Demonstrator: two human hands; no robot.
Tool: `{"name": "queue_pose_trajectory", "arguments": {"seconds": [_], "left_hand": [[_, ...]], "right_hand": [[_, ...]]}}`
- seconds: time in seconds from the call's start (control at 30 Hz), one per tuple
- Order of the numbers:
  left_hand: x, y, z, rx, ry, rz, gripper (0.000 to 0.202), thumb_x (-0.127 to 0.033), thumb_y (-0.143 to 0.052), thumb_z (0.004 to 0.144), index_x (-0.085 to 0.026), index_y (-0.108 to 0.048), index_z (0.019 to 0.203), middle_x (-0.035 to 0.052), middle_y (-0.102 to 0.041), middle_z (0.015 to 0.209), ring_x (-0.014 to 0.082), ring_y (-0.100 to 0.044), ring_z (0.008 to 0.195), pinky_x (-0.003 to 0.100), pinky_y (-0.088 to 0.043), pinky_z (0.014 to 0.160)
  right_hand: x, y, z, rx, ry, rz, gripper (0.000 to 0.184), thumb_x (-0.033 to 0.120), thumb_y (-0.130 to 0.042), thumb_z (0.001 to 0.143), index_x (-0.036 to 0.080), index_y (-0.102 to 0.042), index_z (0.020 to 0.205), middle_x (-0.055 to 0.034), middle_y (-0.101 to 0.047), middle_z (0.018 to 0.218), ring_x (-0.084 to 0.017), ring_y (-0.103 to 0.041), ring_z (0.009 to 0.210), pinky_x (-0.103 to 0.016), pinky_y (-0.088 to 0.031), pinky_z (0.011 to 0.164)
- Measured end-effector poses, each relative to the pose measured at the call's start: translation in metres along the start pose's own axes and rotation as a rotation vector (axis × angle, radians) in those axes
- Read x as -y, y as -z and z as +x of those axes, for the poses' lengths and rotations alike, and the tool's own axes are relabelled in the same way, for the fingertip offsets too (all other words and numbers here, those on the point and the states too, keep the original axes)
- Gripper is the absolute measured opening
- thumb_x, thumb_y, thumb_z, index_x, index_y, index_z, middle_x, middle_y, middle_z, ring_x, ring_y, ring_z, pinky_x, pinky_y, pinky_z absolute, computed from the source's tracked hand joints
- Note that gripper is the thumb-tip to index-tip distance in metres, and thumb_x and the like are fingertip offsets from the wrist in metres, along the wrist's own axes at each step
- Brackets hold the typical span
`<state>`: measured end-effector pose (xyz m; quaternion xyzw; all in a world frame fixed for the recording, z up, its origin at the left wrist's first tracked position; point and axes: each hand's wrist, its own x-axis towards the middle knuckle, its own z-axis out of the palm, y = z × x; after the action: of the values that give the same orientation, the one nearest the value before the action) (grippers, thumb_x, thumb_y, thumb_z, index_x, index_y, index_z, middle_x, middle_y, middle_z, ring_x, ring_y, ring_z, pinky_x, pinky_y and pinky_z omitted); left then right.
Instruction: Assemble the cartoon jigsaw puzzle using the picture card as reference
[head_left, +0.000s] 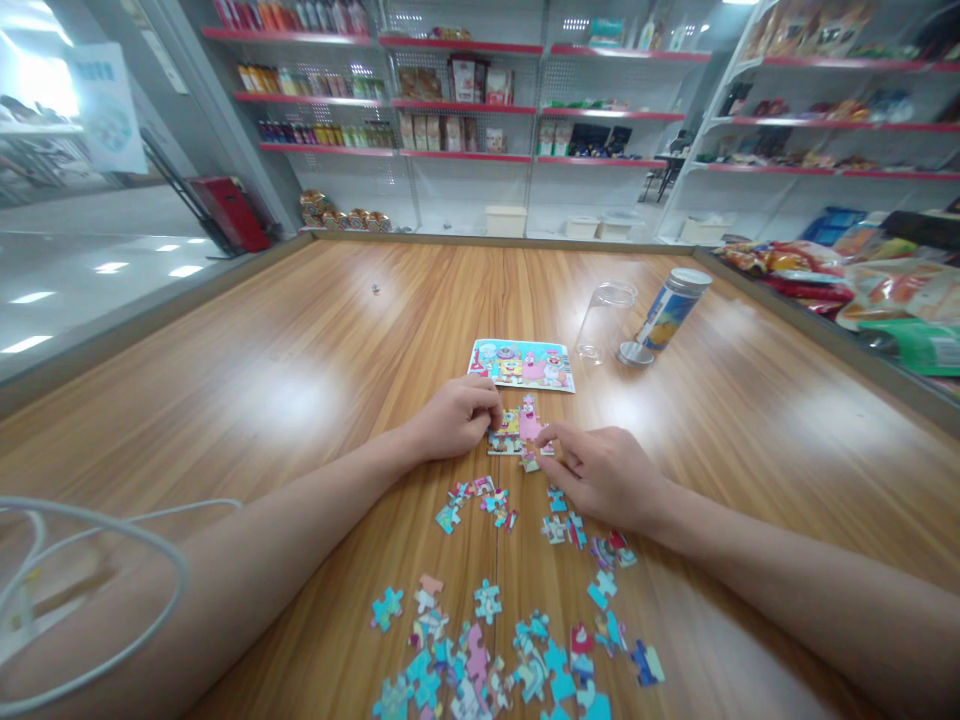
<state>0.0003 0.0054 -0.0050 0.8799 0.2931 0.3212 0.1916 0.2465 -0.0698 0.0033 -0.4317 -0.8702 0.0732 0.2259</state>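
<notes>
My left hand [459, 415] rests at the left edge of a partly joined jigsaw puzzle [529, 422], its fingers curled; whether they pinch a piece is hidden. On the other side, my right hand [600, 470] has its thumb and index finger apart, close to the joined section's lower right. A loose puzzle piece [529, 463] lies beside those fingertips, near the joined part. Just beyond both hands is the reference picture card [525, 366], showing cartoon characters. Several scattered puzzle pieces [491, 500] lie nearer to me, with a larger spread of loose pieces [480, 655] at the bottom.
A clear plastic jar [604, 325] stands right of the card, beside a tilted blue canister [673, 310] and a round metal lid [636, 353]. A tiny object [376, 289] sits far left. White cable [176, 560] loops over my left forearm. Stocked shelves [465, 103] stand behind the wooden table [315, 330].
</notes>
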Motion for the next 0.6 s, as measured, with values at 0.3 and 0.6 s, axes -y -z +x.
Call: {"name": "queue_pose_trajectory", "arguments": {"seconds": [0.3,0.6], "left_hand": [[0.0009,-0.0008,0.0,-0.012,-0.009,0.002,0.031,0.005,-0.045,0.073,-0.015,-0.067,0.066,0.0023,-0.065,0.075,0.0138,-0.06,0.077,0.027,-0.048,0.076],[0.0003,-0.0009,0.0004,-0.009,-0.01,0.009,0.031,0.004,-0.046,0.073,-0.016,-0.067,0.065,0.0025,-0.065,0.075,0.0141,-0.06,0.077,0.028,-0.048,0.076]], "right_hand": [[0.003,0.0039,-0.0005,0.07,0.017,0.035,0.02,0.031,-0.06,0.09,0.021,-0.071,0.104,0.0067,-0.049,0.052,-0.01,-0.049,0.049,-0.024,-0.028,0.055],[0.0038,0.0066,0.0005,0.086,0.149,0.147,0.014,0.027,-0.06,0.09,0.019,-0.071,0.088,0.0033,-0.06,0.058,-0.009,-0.05,0.049,-0.023,-0.034,0.054]]}}
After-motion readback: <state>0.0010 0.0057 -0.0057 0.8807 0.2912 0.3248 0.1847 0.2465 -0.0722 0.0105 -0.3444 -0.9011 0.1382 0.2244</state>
